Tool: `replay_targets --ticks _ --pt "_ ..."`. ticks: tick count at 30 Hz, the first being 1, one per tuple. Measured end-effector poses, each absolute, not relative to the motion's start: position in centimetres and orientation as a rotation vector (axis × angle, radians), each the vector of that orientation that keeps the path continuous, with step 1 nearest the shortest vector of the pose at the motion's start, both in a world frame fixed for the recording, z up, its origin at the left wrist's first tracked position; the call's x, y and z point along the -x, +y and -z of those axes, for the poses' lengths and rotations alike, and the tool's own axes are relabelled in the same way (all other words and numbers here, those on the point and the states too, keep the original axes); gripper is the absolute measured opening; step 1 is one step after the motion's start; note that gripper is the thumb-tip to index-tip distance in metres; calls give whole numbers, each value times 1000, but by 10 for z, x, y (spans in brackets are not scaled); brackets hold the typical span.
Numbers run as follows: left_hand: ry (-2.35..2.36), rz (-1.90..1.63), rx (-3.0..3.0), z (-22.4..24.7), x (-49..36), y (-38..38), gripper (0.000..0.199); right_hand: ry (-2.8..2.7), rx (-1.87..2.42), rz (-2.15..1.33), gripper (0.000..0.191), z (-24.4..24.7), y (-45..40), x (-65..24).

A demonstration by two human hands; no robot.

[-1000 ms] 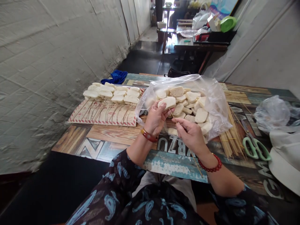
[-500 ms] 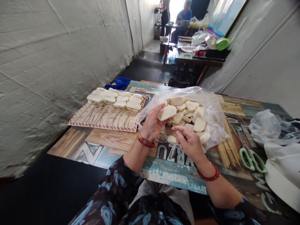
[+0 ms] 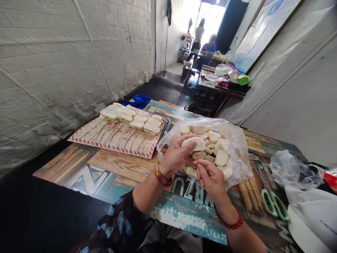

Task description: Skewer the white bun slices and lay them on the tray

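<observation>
An oval, white steamed bun slice (image 3: pixel 194 144) is gripped in my left hand (image 3: pixel 177 154), the thumb lying across its face and the fingers behind it. Just below and to the right, my right hand (image 3: pixel 210 177) is closed in a pinch; a thin bamboo skewer showed there half a second ago but hardly shows now. Under and beyond both hands lies a clear plastic bag (image 3: pixel 238 140) full of loose slices (image 3: pixel 222 158). To the left, skewered slices (image 3: pixel 138 121) are stacked in rows, their sticks pointing toward me over a red-edged paper sheet (image 3: pixel 86 135).
Bamboo skewers (image 3: pixel 249 193) lie right of the bag, beside green-handled scissors (image 3: pixel 275 203). A white cap (image 3: pixel 310 211) and a crumpled plastic bag (image 3: pixel 286 168) are at the right edge. A blue cloth (image 3: pixel 139 101) sits at the back. Two people are farther off.
My left hand has turned the slice, bringing the thumb over its face. The right hand stays pinched beneath it, and the skewer no longer shows clearly. The camera view has tilted up.
</observation>
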State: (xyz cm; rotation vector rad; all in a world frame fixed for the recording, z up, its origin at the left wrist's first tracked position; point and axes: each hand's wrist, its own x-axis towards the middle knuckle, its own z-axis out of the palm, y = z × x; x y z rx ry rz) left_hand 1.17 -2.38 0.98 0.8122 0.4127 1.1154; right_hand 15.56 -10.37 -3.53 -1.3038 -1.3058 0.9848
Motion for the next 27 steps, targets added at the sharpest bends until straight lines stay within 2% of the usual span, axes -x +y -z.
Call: replay_targets --ticks 14,27 --pt "517 -1099 -1353 -24 0 -41 40 -1338 1173 -795 16 34 -118 -155" --pt "453 -1039 -1469 -31 2 -47 34 -1325 1134 -703 17 38 -126 -157"
